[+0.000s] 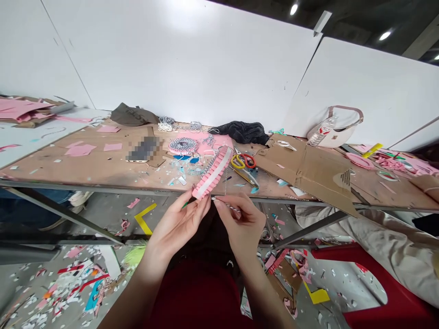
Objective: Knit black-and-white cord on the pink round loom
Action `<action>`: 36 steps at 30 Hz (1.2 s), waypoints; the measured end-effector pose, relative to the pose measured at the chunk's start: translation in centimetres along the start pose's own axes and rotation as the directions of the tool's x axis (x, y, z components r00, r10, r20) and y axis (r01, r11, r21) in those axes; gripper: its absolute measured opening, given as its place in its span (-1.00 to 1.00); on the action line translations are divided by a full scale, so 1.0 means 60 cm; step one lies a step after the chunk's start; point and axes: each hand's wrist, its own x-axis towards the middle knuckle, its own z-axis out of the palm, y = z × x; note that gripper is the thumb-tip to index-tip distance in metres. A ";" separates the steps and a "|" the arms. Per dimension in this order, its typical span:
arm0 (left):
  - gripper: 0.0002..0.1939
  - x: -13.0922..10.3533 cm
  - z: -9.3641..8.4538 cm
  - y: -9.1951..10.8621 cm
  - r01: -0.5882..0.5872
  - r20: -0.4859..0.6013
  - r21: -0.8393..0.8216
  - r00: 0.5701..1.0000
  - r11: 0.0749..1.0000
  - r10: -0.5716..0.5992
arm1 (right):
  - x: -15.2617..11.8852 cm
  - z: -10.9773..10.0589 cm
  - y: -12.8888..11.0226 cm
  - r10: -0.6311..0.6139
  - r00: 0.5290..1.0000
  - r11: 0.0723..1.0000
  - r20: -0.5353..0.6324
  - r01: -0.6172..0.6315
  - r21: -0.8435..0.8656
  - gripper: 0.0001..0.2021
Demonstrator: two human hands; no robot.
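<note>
Left hand (183, 222) is gripping the lower end of a pink pleated piece (213, 174) between thumb and fingers, the piece tilting up toward the scissors (243, 158) and sitting just left of them. Right hand (242, 219) is closing thumb and forefinger on something tiny at the piece's lower end, nearer the wearer than the scissors — too small to tell — while a striped cord (233, 208) is running through the same hand.

Progress: work seems partly done. Pink pleats are lining the edge, a white strip is running down the middle, and patterned trim is showing along the far side. Cord is hanging loose, so fixing it probably isn't finished — the hidden side can't be checked. A round piece (183, 146) with pink rim and black-and-white face is lying left of the scissors, looking further along.
</note>
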 end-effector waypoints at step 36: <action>-0.58 0.004 0.000 -0.024 0.015 0.000 0.044 1.000 0.999 -0.015 | -0.004 0.014 0.000 -0.034 0.990 0.999 -0.139 0.039 0.028 -0.86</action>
